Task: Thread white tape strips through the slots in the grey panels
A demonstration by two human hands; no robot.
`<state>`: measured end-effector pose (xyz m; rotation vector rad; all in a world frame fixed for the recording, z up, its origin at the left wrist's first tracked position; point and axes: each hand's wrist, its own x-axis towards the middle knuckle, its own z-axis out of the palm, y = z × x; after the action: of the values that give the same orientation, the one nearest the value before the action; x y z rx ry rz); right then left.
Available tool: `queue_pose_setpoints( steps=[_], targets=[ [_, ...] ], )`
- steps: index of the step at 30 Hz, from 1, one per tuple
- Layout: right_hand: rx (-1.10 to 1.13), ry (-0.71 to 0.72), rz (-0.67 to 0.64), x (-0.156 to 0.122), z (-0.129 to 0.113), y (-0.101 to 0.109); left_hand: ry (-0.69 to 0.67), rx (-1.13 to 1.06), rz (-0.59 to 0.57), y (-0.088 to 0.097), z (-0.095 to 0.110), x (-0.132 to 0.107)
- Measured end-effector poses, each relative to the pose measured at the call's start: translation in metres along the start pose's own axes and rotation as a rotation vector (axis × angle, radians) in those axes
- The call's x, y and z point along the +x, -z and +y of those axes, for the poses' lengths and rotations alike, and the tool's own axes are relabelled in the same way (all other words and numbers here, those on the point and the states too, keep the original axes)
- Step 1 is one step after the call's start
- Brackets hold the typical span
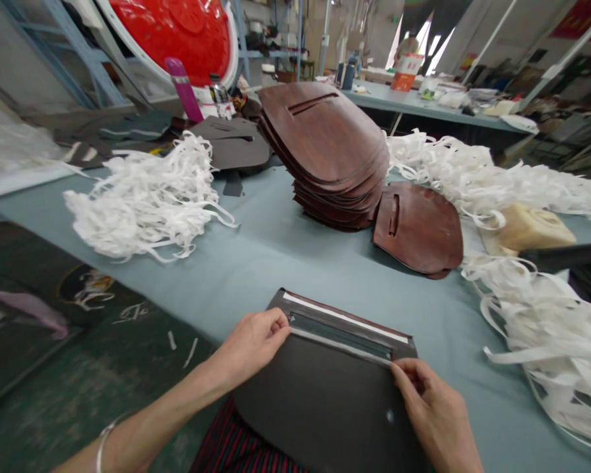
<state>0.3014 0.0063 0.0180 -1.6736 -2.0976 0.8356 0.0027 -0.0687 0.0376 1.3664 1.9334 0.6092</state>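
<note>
In front of me a dark leather-like panel [325, 401] lies with its black side up, overhanging the table's near edge. A long slot [342, 338] runs across its far part. One white strip [345, 309] lies flat along the far edge, beyond the slot. A second, narrow whitish strip [339, 343] stretches along the slot's near edge. My left hand [259, 338] pinches this strip at the slot's left end. At the right end, my right hand [431, 404] is closed, thumb and forefinger on the same strip. Both hands touch the panel.
A tall stack of brown panels [329, 138] stands beyond, with more brown panels [423, 226] beside it. Heaps of white strips [142, 197] lie left and right [556, 348]. A tan block-like object [534, 226] sits right. Black panels [234, 141] are behind.
</note>
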Motion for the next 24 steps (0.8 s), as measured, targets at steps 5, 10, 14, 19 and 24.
queue_pose_setpoints(
  steps=[5, 10, 14, 19, 24],
  targets=[
    [0.002, 0.000, -0.035, 0.003, -0.002, -0.001, 0.039, 0.030, 0.047, 0.001, 0.000, 0.006],
    [0.026, -0.029, -0.034, 0.004, 0.000, -0.004, 0.124, 0.088, 0.058, 0.001, -0.001, 0.010],
    [0.024, -0.057, -0.037, 0.005, 0.002, -0.004, 0.114, 0.097, 0.047, 0.003, 0.000, 0.012],
    [0.015, -0.052, -0.028, 0.006, 0.002, -0.004, 0.121, 0.120, 0.050, 0.002, -0.002, 0.014],
    [0.004, -0.053, -0.025, 0.008, 0.003, -0.005, 0.139, 0.220, 0.090, -0.004, -0.001, 0.013]
  ],
)
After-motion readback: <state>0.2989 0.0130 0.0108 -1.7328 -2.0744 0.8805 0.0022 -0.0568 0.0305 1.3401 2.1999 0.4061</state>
